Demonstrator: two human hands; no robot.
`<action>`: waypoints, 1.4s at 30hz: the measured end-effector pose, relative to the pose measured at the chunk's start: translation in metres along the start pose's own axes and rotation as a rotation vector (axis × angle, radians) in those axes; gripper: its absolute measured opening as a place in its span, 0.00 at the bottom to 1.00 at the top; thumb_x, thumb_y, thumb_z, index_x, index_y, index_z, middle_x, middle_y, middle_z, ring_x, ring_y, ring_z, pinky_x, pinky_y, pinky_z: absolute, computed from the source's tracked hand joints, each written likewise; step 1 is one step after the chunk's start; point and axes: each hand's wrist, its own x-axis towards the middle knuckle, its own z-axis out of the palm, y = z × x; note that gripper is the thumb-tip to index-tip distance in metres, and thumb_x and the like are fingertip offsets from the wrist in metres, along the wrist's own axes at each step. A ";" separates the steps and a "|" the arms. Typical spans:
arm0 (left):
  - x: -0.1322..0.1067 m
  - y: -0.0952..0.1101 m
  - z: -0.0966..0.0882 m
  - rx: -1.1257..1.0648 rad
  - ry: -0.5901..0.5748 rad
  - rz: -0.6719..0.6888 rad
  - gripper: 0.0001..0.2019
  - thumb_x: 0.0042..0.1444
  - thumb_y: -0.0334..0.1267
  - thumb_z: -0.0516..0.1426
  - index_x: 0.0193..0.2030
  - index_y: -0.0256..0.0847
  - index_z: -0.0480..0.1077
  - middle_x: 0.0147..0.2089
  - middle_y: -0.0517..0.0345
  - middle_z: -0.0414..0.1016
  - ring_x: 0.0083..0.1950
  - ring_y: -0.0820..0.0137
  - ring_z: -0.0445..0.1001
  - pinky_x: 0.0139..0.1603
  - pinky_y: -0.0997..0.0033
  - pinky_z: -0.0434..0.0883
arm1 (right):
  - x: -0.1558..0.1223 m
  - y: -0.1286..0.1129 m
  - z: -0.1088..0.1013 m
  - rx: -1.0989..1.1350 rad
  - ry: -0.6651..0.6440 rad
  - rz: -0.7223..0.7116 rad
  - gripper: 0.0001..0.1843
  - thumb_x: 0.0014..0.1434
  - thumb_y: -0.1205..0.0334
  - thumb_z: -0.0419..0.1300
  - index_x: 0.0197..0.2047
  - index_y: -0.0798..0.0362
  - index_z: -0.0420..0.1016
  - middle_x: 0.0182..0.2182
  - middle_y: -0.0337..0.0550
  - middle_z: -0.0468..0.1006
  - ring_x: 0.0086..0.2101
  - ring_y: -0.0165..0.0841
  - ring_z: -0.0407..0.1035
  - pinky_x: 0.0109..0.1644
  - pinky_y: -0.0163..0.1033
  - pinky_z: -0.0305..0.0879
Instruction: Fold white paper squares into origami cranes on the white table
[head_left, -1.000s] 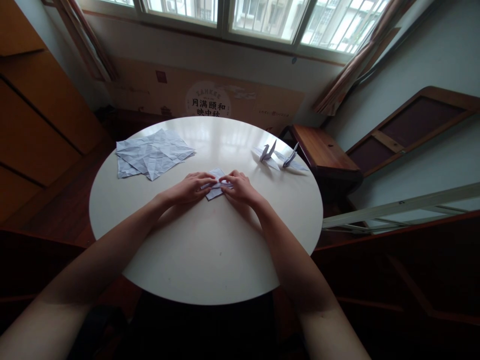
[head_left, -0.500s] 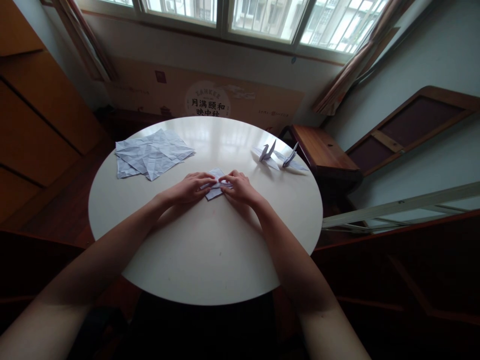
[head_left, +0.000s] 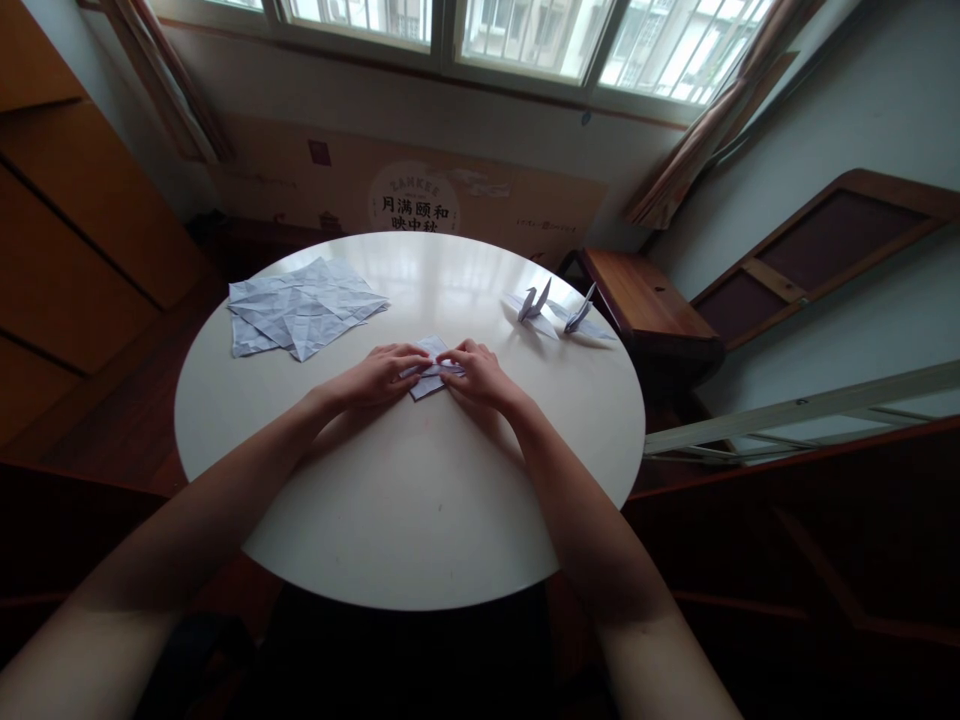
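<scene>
A small folded sheet of paper (head_left: 428, 387) lies on the white round table (head_left: 360, 500), in front of me. From its left side my left hand (head_left: 386, 374) grips it, fingers bent over the fold. My right hand (head_left: 478, 372) closes on the opposite side, with thumb and fingers at the paper's middle. The two hands almost meet over it and hide parts of its edges. Two folded paper cranes, one crane (head_left: 535, 306) nearer the middle and another crane (head_left: 581, 318) by the rim, stand at the right back of the table.
Several creased paper sheets (head_left: 307, 305) lie overlapping at the table's left back. A wooden stool-like piece of furniture (head_left: 637, 295) stands beyond the right rim. Behind the table, a printed cardboard panel (head_left: 495, 205) leans below the window.
</scene>
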 end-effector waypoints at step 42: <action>0.001 0.007 -0.005 0.001 -0.012 -0.010 0.19 0.67 0.45 0.49 0.61 0.46 0.69 0.62 0.51 0.69 0.62 0.59 0.67 0.65 0.56 0.60 | -0.001 -0.001 0.000 0.019 0.000 0.002 0.18 0.62 0.56 0.59 0.55 0.46 0.76 0.47 0.47 0.71 0.49 0.42 0.64 0.57 0.48 0.56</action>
